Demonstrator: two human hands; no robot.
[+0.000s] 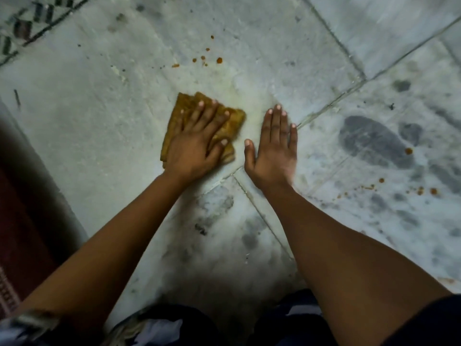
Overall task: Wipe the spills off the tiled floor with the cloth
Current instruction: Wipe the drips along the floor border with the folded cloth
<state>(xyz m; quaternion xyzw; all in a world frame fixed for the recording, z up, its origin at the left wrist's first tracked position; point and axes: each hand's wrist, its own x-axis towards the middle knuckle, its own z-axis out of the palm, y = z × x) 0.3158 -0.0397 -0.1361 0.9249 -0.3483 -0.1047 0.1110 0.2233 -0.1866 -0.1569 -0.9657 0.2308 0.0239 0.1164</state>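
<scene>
A folded, stained yellow-brown cloth (185,108) lies on the pale tiled floor (99,121) at the middle of the view. My left hand (197,143) presses flat on it with fingers spread and straight. My right hand (272,146) rests flat on the bare tile just right of the cloth, fingers straight and together. A faint yellowish smear (249,101) marks the tile between and beyond the hands. Small orange-brown drops (219,60) dot the tile farther ahead. More orange drops (421,189) lie on the tile at the right.
Dark grey smudges (371,141) cover the tiles at the right and near my knees. A dark red rug (22,221) borders the floor at the left. A patterned mat edge (25,28) shows at the top left. Grout lines (331,103) cross by my right hand.
</scene>
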